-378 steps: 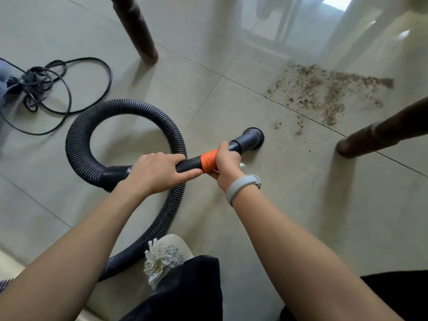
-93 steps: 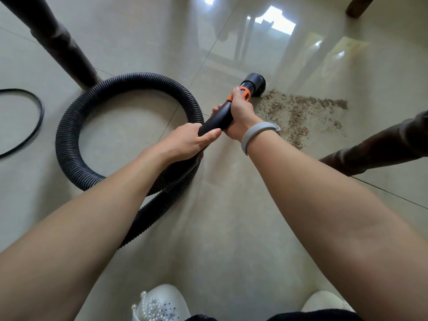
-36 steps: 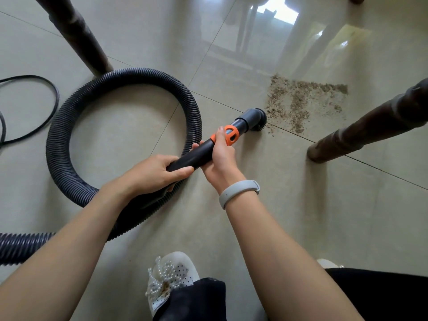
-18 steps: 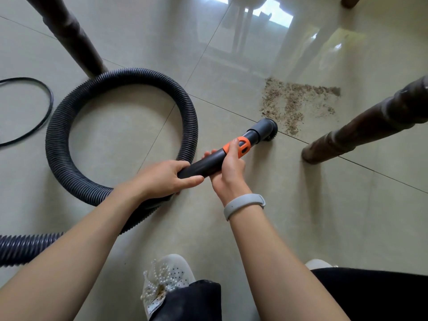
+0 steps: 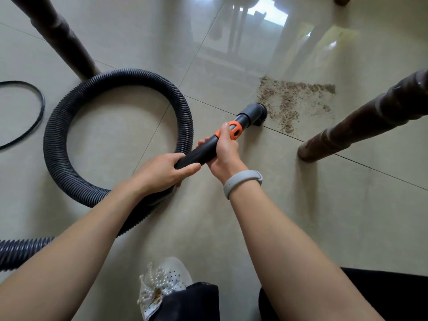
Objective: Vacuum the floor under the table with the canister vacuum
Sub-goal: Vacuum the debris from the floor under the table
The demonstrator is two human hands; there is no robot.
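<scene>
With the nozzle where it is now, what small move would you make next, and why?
Probably ease the nozzle forward and rightward into the debris: its brush sits at the patch's near-left edge, most grit lies beyond, and both hands grip the wand.

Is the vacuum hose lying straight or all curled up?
Curled up. The ribbed black hose makes one big loop on the floor tiles, beside a dark table leg.

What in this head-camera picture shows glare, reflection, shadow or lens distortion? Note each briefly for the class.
Head view: the glossy floor tiles mirror a bright window patch at top, washing out that area; the table legs bow outward, typical wide-angle distortion; a soft shadow falls below the right leg; the debris and the nozzle are sharp, without visible motion blur.
</scene>
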